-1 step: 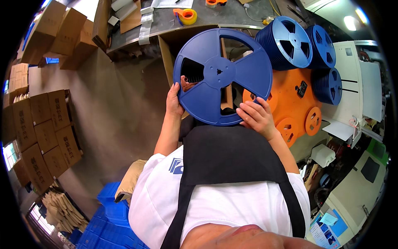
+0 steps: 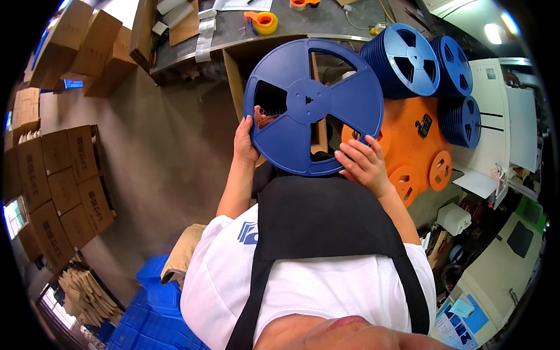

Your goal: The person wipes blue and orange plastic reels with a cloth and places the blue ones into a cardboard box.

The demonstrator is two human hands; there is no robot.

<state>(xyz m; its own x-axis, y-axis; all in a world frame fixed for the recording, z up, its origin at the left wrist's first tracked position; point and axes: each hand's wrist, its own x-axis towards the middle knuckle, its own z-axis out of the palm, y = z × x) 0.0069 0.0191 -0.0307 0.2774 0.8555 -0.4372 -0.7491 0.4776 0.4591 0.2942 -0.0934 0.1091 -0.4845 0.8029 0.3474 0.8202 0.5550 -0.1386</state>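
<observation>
A large blue plastic reel (image 2: 286,70) with wide cutouts is held up in front of my chest, its flat face turned toward me. My left hand (image 2: 247,140) grips its left rim, with fingers showing through the left cutout. At the lower right, my right hand (image 2: 364,160) has its bent fingers over the rim; its thumb is partly hidden. Behind the reel is an open cardboard box (image 2: 233,81), mostly covered, with dark ridged edges glimpsed through the cutout.
Stacks of blue reels (image 2: 399,64) stand on an orange round surface (image 2: 408,125) at the right, near smaller orange discs (image 2: 440,170). A grey workbench (image 2: 233,29) holds a tape dispenser (image 2: 262,23). Cartons (image 2: 64,186) are piled left; blue crates (image 2: 151,315) lie lower left.
My right hand has shifted very slightly to the right along the rim. The reel and my left hand look almost the same.
</observation>
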